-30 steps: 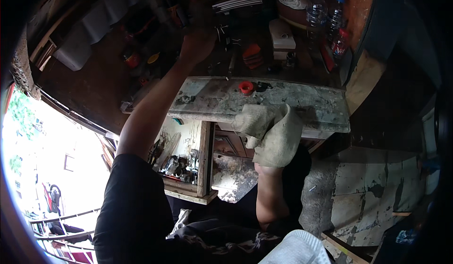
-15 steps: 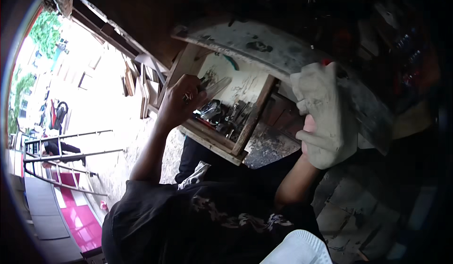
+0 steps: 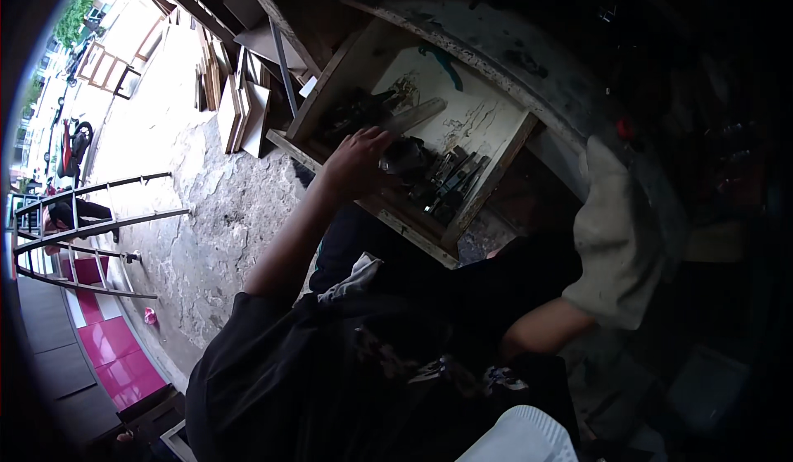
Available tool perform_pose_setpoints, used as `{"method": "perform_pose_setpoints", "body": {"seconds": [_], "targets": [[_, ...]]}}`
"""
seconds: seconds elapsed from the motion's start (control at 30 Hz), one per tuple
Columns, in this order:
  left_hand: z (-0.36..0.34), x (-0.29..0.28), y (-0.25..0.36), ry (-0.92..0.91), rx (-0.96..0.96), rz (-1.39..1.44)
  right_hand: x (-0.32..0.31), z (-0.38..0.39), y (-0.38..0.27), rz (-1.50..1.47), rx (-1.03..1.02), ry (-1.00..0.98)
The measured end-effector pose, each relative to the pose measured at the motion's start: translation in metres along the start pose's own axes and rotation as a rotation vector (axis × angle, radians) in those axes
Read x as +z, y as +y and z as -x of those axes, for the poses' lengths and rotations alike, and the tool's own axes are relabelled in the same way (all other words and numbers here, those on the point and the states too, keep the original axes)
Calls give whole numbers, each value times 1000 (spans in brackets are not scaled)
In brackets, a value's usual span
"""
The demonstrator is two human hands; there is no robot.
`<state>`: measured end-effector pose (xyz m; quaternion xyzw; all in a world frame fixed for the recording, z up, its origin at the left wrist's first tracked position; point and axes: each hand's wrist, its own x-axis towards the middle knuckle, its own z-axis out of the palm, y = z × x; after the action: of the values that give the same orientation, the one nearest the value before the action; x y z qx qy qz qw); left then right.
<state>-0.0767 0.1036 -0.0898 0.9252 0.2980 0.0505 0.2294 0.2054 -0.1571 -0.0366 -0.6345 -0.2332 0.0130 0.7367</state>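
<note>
My left hand (image 3: 357,164) is at the front board of an open wooden drawer (image 3: 496,181), its fingers curled. What it grips, if anything, is hidden. Just past its knuckles a clear, flat strip (image 3: 417,115) lies in the drawer. Several dark metal pieces (image 3: 454,177) fill the drawer's near part. A teal-handled tool (image 3: 443,65) rests toward its back. A loose pale cloth glove (image 3: 615,235) covers my right hand beside the worktop, to the right of the drawer; the fingers inside cannot be made out.
Above the drawer runs a worn, stained worktop edge (image 3: 496,73). Wooden boards (image 3: 244,111) lean to the left. A metal ladder-like frame (image 3: 99,222) stands on the rough floor (image 3: 215,222), with a person partly behind it. The right side is very dark.
The view has shifted, so drawer and worktop appear higher and farther right. My left hand has come nearer the drawer's front. Bare fingers that showed beside the glove are now out of sight.
</note>
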Motion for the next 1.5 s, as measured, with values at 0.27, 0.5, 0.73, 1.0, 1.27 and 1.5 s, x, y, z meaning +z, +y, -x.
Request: {"method": "perform_pose_setpoints", "body": {"seconds": [0.27,0.5,0.73,1.0,1.27,1.5], "targets": [[-11,8,4,-66,-63,53,1,32,1,95,12,-15],[-5,-20,-10,-198,-31,672,28,53,8,123,-19,-148],[-14,-5,88,44,65,1772,124,75,12,313,-530,-377],[-8,11,118,477,177,1304,153,51,-14,167,-702,-360],[-11,7,121,200,237,1510,102,59,2,-892,452,-410],[-23,19,126,305,431,1416,83,45,-44,-353,138,-659]]}}
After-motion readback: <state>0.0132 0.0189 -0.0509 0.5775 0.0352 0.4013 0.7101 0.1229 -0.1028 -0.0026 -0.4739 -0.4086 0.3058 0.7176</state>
